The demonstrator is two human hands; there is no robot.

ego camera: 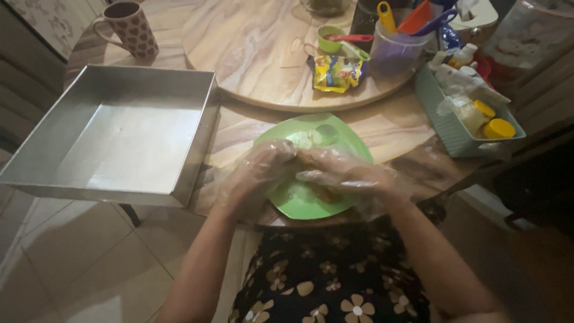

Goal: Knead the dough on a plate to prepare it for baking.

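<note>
Both my hands wear clear plastic gloves and meet over a green plate (pixel 347 140) at the near edge of the table. My left hand (pixel 258 173) and my right hand (pixel 350 173) are pressed together around a small brownish lump of food (pixel 308 161), mostly hidden between the fingers. A pale bit of food lies on the plate's far part.
A large square metal baking pan (pixel 119 131) sits to the left, overhanging the table edge. A patterned mug (pixel 128 27) stands far left. On the round turntable (pixel 251 54) are a yellow snack packet (pixel 338 72), a small green cup and a utensil tub. A teal basket (pixel 463 128) of bottles is at right.
</note>
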